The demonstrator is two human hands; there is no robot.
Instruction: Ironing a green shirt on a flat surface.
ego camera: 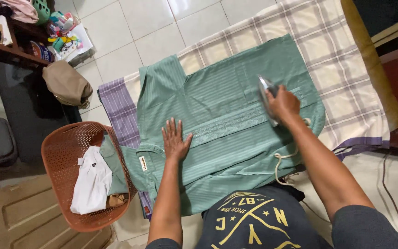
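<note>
1. While the checked cloth (346,78) lies spread over the tiled floor (162,23) as a pressing pad, it carries everything in hand; its purple-striped edge shows at the left, beside the basket.
2. Spread flat across the middle of that cloth lies the green shirt (217,115), collar toward the near-left corner, sleeves out to either side. By the look of it the front panel is already mostly smooth, while the near hem looks folded under and the sleeves look not yet pressed; that is a judgement only.
3. At the cloth's left edge stands the orange basket (70,152), holding a white garment (90,184) and other crumpled pieces, which suggests more laundry waits.
4. The left hand (175,140) is open, palm down and fingers spread, pressing the shirt near the collar.
5. The right hand (283,103) is closed around the handle of the iron (267,92), which rests on the shirt's far-right part; its cord (279,161) trails toward the near edge.
</note>
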